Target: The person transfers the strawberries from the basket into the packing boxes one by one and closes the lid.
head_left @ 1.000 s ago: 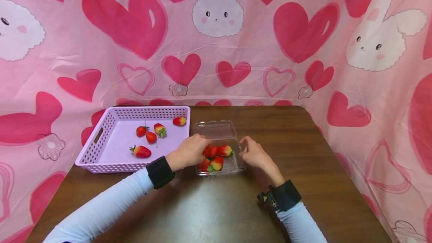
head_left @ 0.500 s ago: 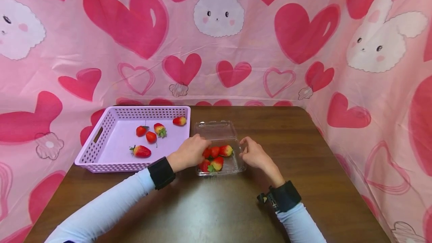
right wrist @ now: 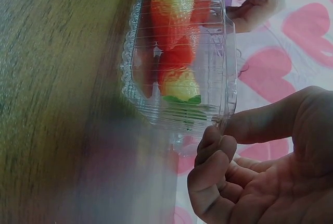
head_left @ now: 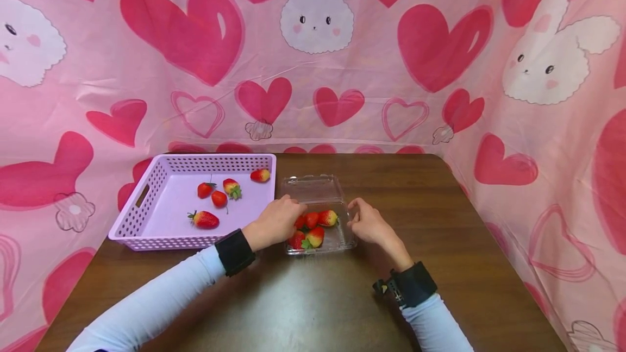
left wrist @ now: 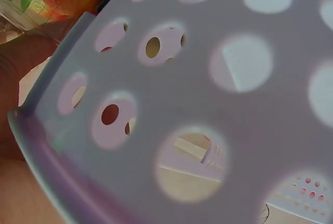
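A clear plastic clamshell container (head_left: 344,239) sits on the table with its lid (head_left: 313,188) folded back. Several strawberries (head_left: 315,237) lie inside, mostly toward its left. At the container's left rim, my left hand (head_left: 275,223) grips the edge with curled fingers; its fingertips are partly hidden. My right hand (head_left: 370,225) pinches the right rim between thumb and finger, as the right wrist view shows with this hand (right wrist: 260,156) beside the ribbed clear wall. In the left wrist view, a perforated basket wall (left wrist: 171,94) covers much of the left hand (left wrist: 21,67).
A shallow lilac basket (head_left: 168,200) stands just left of the container, close to the left wrist. Several more strawberries (head_left: 204,219) lie spread in it. The brown wooden table (head_left: 313,297) ends at a pink heart-and-rabbit cloth (head_left: 303,69) behind and on the sides.
Strawberries in the container have shifted very slightly to the right. Both hands stay at the container's rims, almost still.
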A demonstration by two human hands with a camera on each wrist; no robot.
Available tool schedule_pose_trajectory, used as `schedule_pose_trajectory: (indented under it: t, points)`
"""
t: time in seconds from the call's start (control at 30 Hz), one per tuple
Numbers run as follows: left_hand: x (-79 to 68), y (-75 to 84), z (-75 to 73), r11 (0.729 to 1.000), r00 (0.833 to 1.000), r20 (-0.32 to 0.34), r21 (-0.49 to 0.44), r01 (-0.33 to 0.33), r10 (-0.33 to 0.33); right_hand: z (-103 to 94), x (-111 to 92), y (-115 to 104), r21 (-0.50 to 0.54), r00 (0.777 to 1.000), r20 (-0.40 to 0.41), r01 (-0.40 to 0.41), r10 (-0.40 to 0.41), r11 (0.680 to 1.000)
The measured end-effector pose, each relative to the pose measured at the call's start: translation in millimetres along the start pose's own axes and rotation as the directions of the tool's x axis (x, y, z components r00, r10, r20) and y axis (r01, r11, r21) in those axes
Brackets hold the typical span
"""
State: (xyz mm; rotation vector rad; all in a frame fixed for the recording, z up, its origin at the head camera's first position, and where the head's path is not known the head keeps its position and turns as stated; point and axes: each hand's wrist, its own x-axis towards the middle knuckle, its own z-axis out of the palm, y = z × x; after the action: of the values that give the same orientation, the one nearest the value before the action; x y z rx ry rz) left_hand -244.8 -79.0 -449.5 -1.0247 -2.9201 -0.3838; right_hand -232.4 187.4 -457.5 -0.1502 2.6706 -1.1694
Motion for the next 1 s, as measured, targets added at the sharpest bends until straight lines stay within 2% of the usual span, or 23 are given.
schedule_pose_trajectory:
  t: [0.37,0.6,0.8,1.0]
  points:
    - [0.0,-1.0,4.5,0.999,1.0,0.003,-0.022,-0.026,0.026,0.6,-0.3,-1.0,0.017,1.0,0.007,-0.018,0.017,1.0]
    - [1.2,-1.2,3.2,0.999,1.0,0.004,-0.025,-0.025,0.025,0.0,-1.5,-1.2,0.004,1.0,0.005,0.001,-0.001,1.0]
    - [1.2,-1.4,2.7,0.999,1.0,0.013,-0.031,-0.02,0.02,0.2,-1.6,-1.7,0.006,1.0,0.014,-0.019,0.019,1.0]
    - [0.5,-0.6,-1.2,0.998,1.0,0.014,-0.067,-0.009,0.01,-0.2,-0.9,-2.7,0.0,1.0,0.011,-0.014,0.014,1.0]
